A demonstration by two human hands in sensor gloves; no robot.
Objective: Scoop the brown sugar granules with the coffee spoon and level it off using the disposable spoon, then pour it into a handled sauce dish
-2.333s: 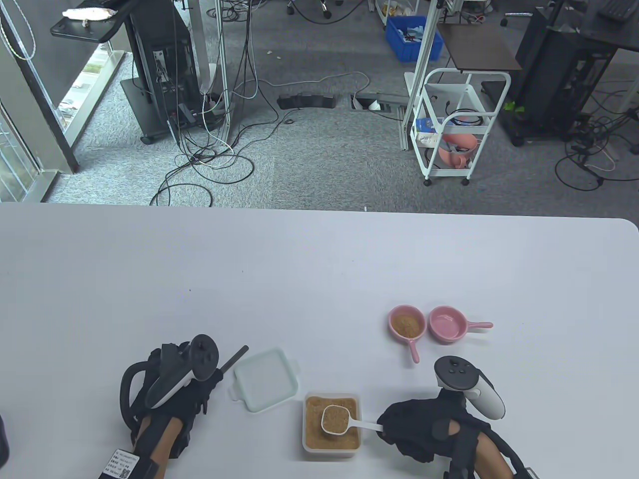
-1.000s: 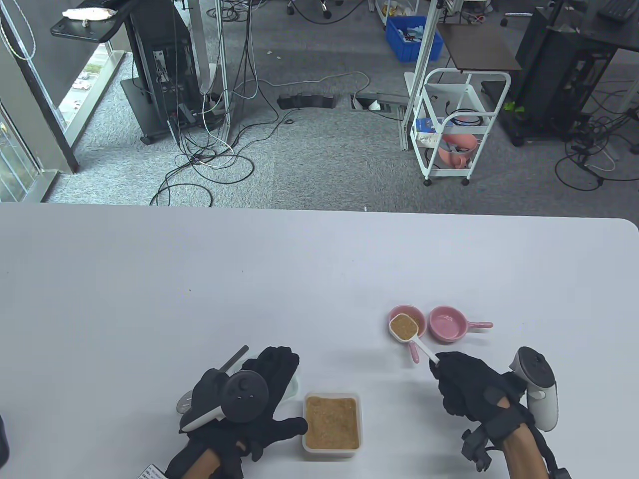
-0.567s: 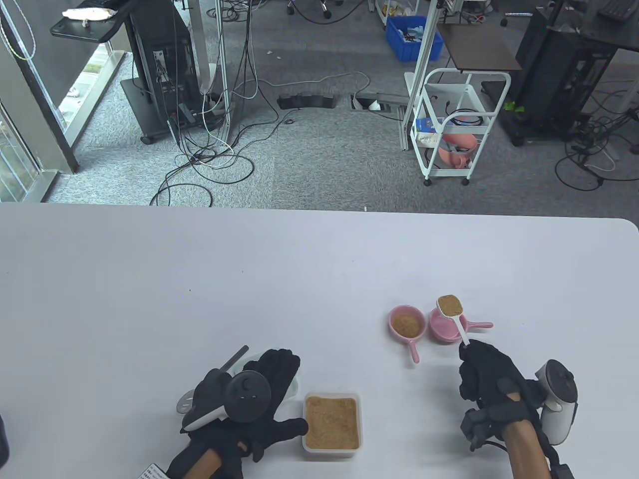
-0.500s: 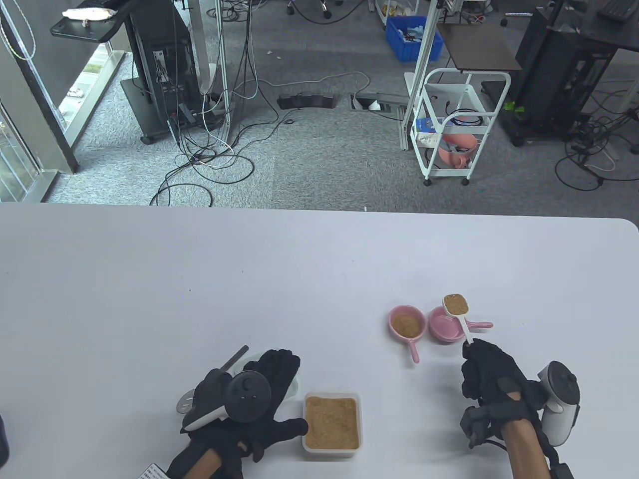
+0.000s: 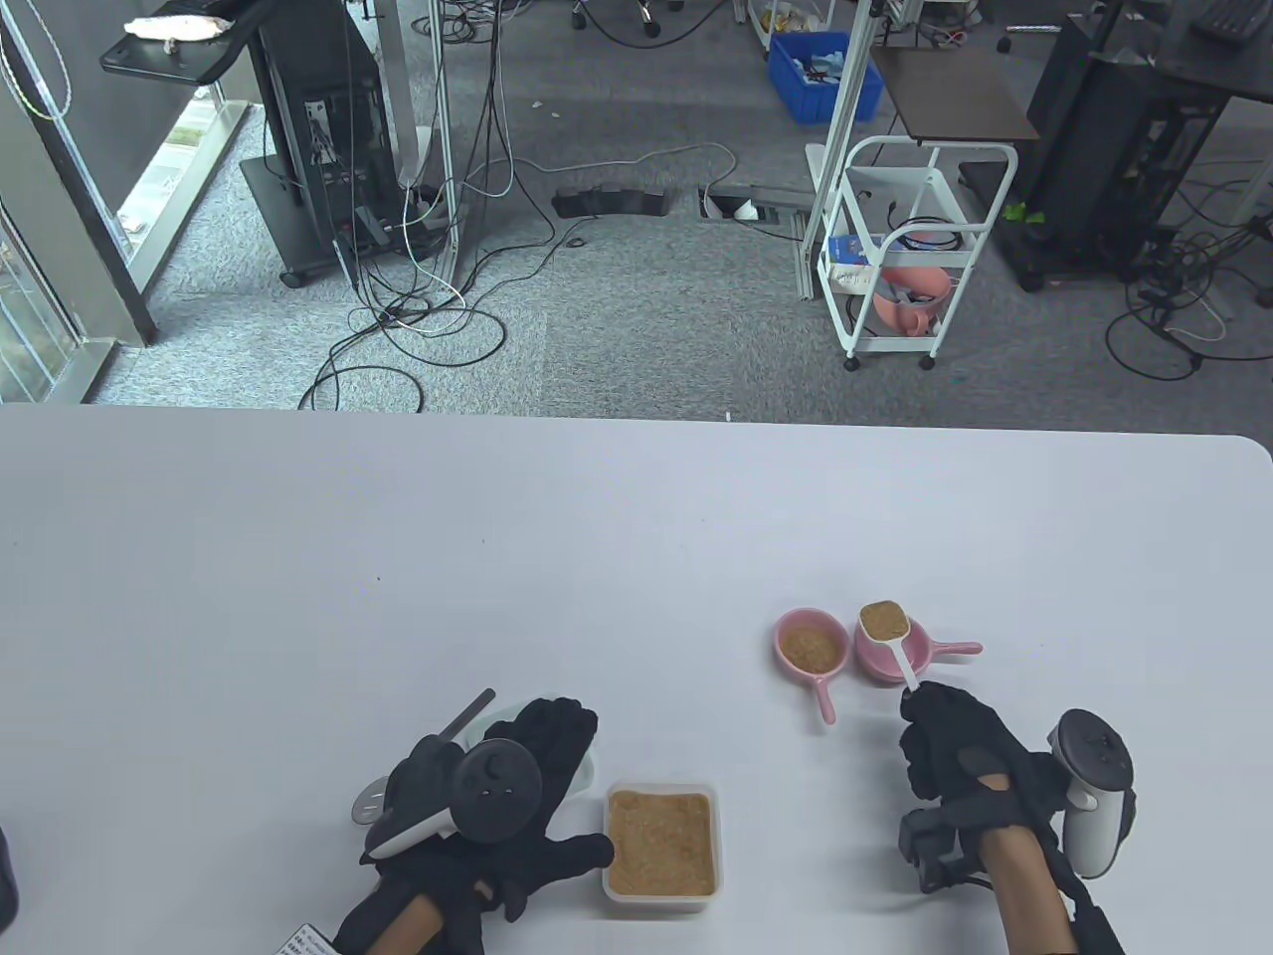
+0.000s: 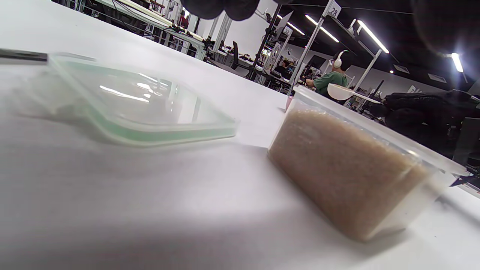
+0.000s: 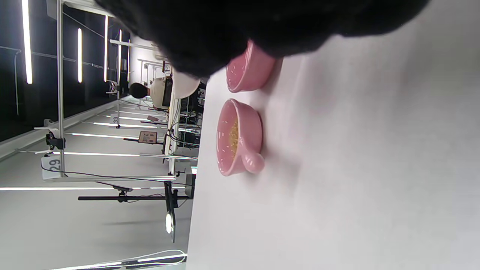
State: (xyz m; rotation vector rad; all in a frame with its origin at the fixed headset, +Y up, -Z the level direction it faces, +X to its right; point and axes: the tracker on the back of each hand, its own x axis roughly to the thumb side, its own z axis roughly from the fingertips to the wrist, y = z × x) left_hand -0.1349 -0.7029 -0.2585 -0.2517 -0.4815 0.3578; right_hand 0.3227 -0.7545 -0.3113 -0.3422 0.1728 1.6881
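Right hand (image 5: pixel 950 751) is pinching the white coffee spoon (image 5: pixel 888 634) by its handle, holding the sugar-filled bowl over the empty pink sauce dish (image 5: pixel 900 652) at lower right. Left hand (image 5: pixel 517 796) is lying flat and relaxed on the translucent lid (image 6: pixel 131 101), holding nothing. Looks like pouring time, so tipping comes next. Grainy brown sugar is filling the boxy plastic tub (image 5: pixel 661 844) at bottom centre.

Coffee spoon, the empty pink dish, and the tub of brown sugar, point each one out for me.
coffee spoon (image 5: pixel 882 621), table view, on the sugar-filled bowl.
empty pink dish (image 5: pixel 928 652), table view, on the right rim by its handle.
tub of brown sugar (image 5: pixel 661 842), table view, on the sugar surface.
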